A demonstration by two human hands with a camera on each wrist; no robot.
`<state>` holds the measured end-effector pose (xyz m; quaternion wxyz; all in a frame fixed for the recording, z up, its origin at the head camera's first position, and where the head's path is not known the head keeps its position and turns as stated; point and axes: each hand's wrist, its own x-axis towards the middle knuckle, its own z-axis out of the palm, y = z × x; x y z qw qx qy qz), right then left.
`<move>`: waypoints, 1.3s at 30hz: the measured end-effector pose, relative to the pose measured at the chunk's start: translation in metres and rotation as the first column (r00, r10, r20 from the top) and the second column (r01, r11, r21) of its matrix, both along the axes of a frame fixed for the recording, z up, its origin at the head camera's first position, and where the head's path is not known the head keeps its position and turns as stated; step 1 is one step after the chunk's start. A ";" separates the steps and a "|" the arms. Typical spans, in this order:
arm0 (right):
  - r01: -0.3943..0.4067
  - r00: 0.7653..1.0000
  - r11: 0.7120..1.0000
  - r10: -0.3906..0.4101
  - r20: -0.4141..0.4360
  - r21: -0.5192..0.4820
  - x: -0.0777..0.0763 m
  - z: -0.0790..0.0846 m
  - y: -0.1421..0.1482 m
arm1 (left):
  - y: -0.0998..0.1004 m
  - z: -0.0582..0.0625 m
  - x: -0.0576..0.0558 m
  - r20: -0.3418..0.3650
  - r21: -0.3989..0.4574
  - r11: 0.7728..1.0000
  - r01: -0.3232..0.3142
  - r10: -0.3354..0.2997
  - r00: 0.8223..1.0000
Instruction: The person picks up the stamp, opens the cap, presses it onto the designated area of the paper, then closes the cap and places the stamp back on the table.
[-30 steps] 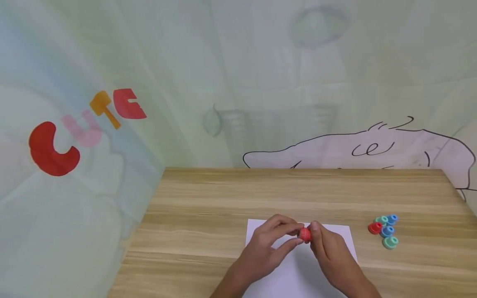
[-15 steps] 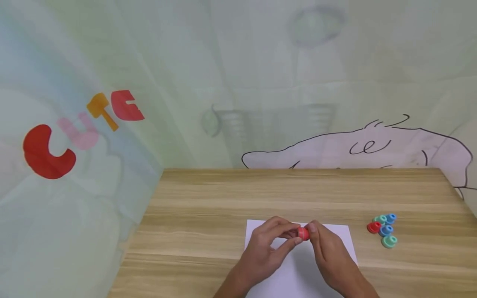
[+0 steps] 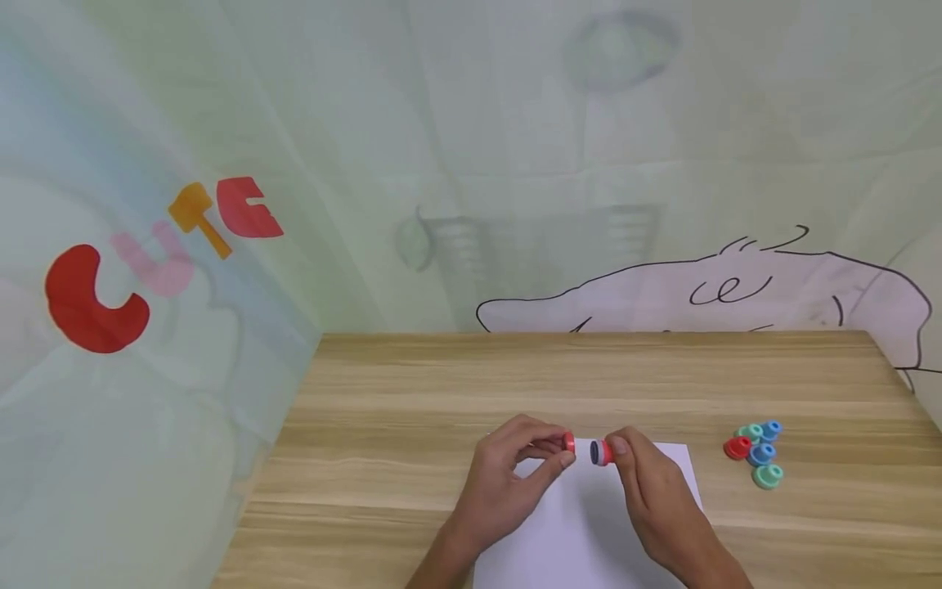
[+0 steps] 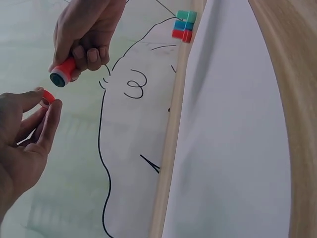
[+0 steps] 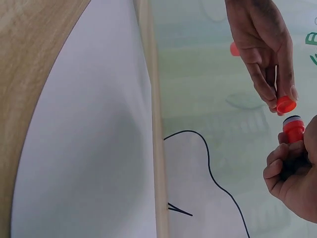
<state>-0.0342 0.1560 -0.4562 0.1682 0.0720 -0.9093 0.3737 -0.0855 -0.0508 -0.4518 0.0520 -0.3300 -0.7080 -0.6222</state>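
Between thumb and fingers, my left hand (image 3: 500, 474) pinches a small round red cap (image 3: 569, 442), its hollow side visible in the right wrist view (image 5: 286, 104). My right hand (image 3: 657, 495) grips a red toy stamp (image 3: 607, 451) by its body, fingers curled round it. The stamp lies sideways, its dark round face (image 4: 58, 79) with a pale rim turned toward the cap. A narrow gap separates cap and stamp. Both hands are above a white sheet of paper (image 3: 577, 523). Most of the stamp's body is hidden inside the right hand.
To the right of the paper, several small stamps stand close together on the wooden table (image 3: 412, 393): a red one (image 3: 737, 447), a blue one (image 3: 762, 455) and a green one (image 3: 768, 476) among them. A printed cloth (image 3: 368, 204) hangs behind the table's far edge.
The cap has come off the stamp, baring its dark face. My left hand has moved left with the cap, while the right hand stays nearly in place with the stamp.
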 end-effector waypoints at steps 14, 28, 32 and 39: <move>-0.082 0.989 0.996 0.084 0.126 -0.017 -0.013 0.013 -0.007 | -0.022 0.020 -0.006 -0.064 0.073 0.995 -0.061 0.066 0.996; -0.215 0.940 0.976 0.202 0.275 0.019 -0.047 0.006 -0.036 | -0.041 0.032 -0.006 -0.068 0.107 0.986 -0.129 0.137 0.988; -0.245 0.941 0.968 0.226 0.250 0.047 -0.053 0.002 -0.045 | -0.045 0.034 -0.007 -0.069 0.112 0.984 -0.140 0.148 0.987; -0.298 0.930 0.953 0.275 0.244 0.062 -0.064 0.000 -0.059 | -0.050 0.038 -0.008 -0.078 0.116 0.982 -0.152 0.161 0.984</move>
